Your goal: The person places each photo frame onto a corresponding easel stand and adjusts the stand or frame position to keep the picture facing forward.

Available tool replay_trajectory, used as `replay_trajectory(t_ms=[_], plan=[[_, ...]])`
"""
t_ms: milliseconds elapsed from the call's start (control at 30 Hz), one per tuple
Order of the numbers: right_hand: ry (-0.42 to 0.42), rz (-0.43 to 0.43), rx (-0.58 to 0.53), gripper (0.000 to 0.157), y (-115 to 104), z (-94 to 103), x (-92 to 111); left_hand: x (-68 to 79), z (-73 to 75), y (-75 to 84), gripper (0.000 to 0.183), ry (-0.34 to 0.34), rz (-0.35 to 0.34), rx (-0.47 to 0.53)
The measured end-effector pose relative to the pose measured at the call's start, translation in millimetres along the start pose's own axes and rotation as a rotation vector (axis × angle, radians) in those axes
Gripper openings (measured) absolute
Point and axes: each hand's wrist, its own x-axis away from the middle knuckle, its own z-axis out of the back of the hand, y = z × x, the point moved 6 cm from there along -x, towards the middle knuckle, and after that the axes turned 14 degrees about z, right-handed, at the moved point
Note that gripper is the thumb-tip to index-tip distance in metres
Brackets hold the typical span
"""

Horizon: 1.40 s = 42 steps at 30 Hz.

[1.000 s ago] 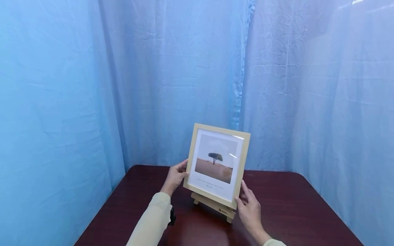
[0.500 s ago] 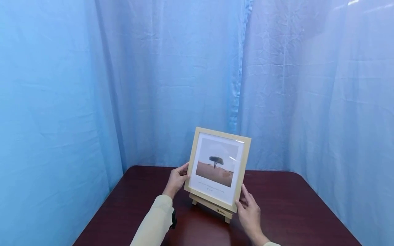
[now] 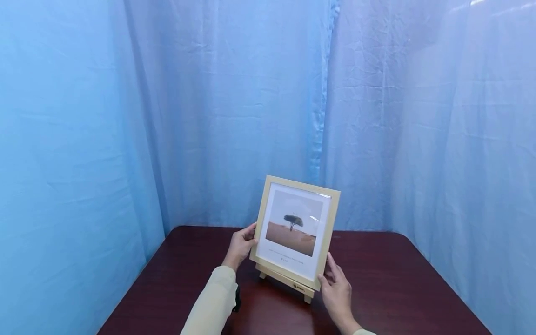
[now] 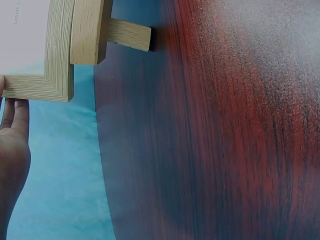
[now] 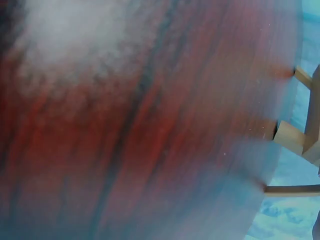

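Observation:
A picture frame (image 3: 263,218) of pale wood, with a print of a lone tree under its glossy front, stands tilted back over a small wooden easel (image 3: 284,278). My left hand (image 3: 240,245) pinches its left edge, thumb in front and fingers behind. Low on the opposite edge, my right hand (image 3: 337,289) grips it the same way. In the left wrist view, the frame's corner (image 4: 57,90) overhangs the end of the easel's ledge (image 4: 86,32), with fingers (image 4: 20,117) at the edge. The right wrist view catches the easel's legs (image 5: 290,137) on the tabletop; the right hand is nearly out of that view.
The dark red, glossy wooden table (image 3: 389,279) has rounded far corners. Light blue curtains (image 3: 234,116) hang behind it and along both sides. A black band (image 3: 237,298) shows at the left sleeve (image 3: 211,300).
The frame sits slightly lower in the head view, with both hands still gripping its sides. The easel appears shifted slightly left, and the head view itself has moved a little.

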Motion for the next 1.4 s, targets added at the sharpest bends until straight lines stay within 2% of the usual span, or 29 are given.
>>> replay_trajectory(t_ms=[167, 367, 633, 867, 1267, 1400], plan=[[-0.011, -0.045, 0.02, 0.07, 7, -1.2, 0, 1.7, -2.8, 5.4, 0.056, -0.019, -0.002, 0.01], [-0.075, -0.135, 0.03, 0.071, 14, -4.6, 4, -6.0, -5.2, -6.1, 0.057, -0.001, 0.029, 0.011], [-0.077, -0.146, 0.021, 0.071, 14, -5.8, 4, -7.0, -5.5, -9.3, 0.056, -0.005, 0.058, 0.029], [-0.069, -0.144, -0.01, 0.069, 18, -3.3, 1, -3.7, -4.6, -9.2, 0.055, 0.002, 0.037, 0.003], [-0.137, -0.183, -0.055, 0.069, 26, -3.6, -9, 1.5, 0.7, -9.0, 0.054, -0.006, -0.01, -0.008], [-0.16, -0.185, -0.059, 0.069, 30, -2.9, -13, 3.2, 1.9, -11.0, 0.054, 0.015, 0.004, -0.007]])
